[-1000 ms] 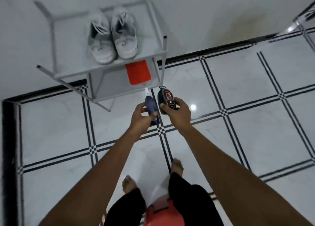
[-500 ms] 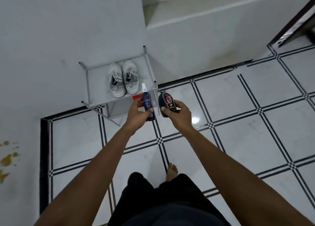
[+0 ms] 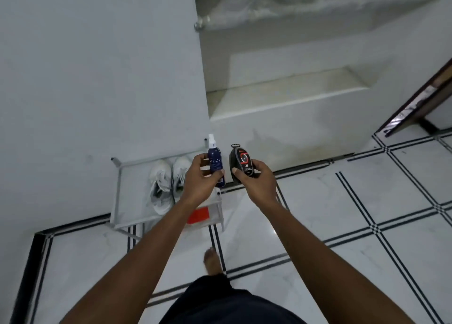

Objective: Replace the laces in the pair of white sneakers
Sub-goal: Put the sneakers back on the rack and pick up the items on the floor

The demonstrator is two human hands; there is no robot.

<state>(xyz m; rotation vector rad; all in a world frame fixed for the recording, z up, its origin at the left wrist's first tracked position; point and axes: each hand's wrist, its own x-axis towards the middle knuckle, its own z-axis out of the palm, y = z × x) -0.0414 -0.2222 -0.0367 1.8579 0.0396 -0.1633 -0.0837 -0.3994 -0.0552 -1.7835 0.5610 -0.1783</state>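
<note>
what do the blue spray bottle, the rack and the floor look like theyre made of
Blue spray bottle: likely plastic, dark blue and glossy, with a translucent white cap; the left hand grips it.
Rack: thin pale-grey tubes, probably painted metal, with flat matte shelf panels whose material is unclear.
Floor: polished stone or ceramic tile, white and faintly veined with black inlay lines; it shows a bright reflected highlight.

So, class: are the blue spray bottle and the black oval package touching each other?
Apart. The head view shows wall between the spray bottle and the black package.
</note>
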